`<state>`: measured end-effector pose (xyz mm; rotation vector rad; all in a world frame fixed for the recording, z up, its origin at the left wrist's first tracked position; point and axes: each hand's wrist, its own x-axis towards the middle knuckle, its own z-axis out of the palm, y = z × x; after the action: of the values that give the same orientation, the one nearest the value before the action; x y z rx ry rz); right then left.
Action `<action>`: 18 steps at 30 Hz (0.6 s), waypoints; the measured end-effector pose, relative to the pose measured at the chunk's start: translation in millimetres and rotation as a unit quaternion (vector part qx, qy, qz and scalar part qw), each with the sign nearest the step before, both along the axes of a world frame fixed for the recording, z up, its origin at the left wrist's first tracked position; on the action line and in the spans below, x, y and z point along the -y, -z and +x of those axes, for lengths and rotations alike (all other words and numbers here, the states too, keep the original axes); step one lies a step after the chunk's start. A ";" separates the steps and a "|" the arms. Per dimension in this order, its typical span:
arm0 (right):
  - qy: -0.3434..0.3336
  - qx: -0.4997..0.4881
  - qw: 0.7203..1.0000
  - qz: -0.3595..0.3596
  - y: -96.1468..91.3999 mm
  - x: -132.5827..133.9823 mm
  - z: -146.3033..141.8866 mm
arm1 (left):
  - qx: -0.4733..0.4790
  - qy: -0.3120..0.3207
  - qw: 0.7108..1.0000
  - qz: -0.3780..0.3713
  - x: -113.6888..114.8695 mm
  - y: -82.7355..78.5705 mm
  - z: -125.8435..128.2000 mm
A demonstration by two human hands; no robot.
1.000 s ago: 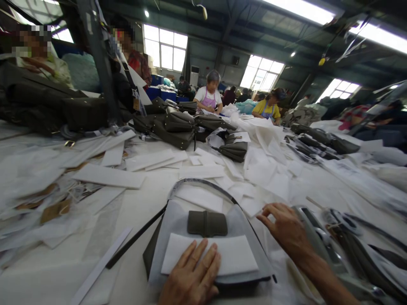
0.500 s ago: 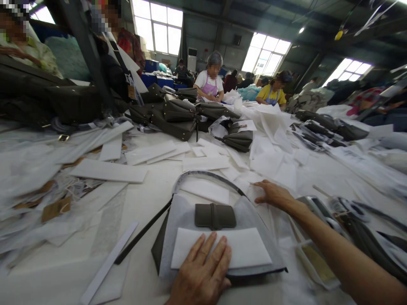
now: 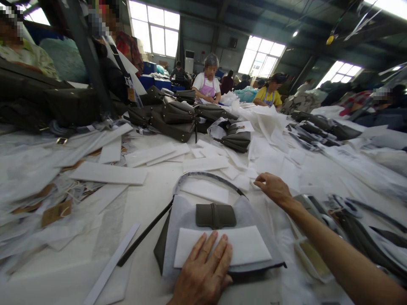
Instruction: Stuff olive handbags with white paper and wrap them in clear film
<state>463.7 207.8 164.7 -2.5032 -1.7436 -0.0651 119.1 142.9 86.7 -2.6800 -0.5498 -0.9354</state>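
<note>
A dark olive handbag (image 3: 163, 250) lies in front of me, its face covered by pale tissue paper. Its olive flap tab (image 3: 216, 215) shows through, and its wrapped handle (image 3: 203, 174) arches away from me. Over the lower front rests a white foam sheet (image 3: 249, 245). My left hand (image 3: 205, 264) presses flat on that sheet, fingers stretched out. Beyond the bag's right side, my right hand (image 3: 273, 188) hovers near white foam pieces, thumb and fingers drawn together. Whatever its fingertips may pinch is too small to make out.
Loose white foam strips (image 3: 110, 171) and brown tags (image 3: 56, 212) litter the left. A clear plastic box (image 3: 313, 258) and another olive bag (image 3: 359, 237) are at right. Farther back are piled olive bags (image 3: 178, 114) and co-workers, one in a purple apron (image 3: 208, 89).
My right hand's fingers have come together from a spread, reaching pose. My left hand stays flat on the foam sheet, and the view has shifted slightly.
</note>
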 end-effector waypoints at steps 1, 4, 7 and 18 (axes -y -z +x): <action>-0.011 -0.029 0.999 0.027 -3.4 9.5 -5.2 | 0.008 0.002 1.000 -0.004 -0.2 -0.1 0.5; -0.052 -0.130 0.982 0.128 -12.1 51.7 -22.5 | 0.033 0.013 0.999 -0.028 0.9 -2.5 0.8; -0.051 -0.193 0.957 0.209 -18.0 106.5 -30.5 | 0.011 0.028 0.998 -0.048 1.6 -8.0 -1.6; 0.419 -0.188 0.793 0.399 48.3 382.4 34.4 | -0.013 0.096 0.990 -0.107 -12.3 -5.1 -1.0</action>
<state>498.1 -174.6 116.3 -2.1540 -0.2272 -0.2691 118.1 155.3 91.9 -2.9767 -0.4119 -0.9380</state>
